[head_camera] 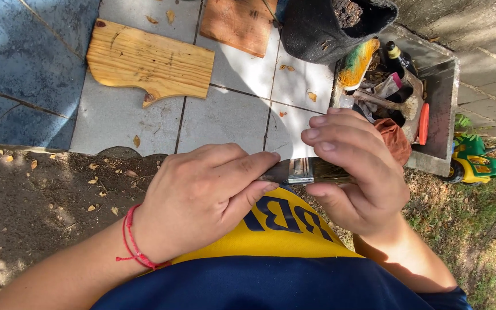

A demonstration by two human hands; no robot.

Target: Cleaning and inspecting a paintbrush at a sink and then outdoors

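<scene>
Head view: tiled patio [225, 117], dirt strip [47, 201], grass [489, 241].

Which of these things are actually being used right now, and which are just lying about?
In use:
left hand
right hand
paintbrush, gripped by both hands

Lying about:
pale wooden board
reddish board
black bag of soil
box of tools
green toy truck
</scene>
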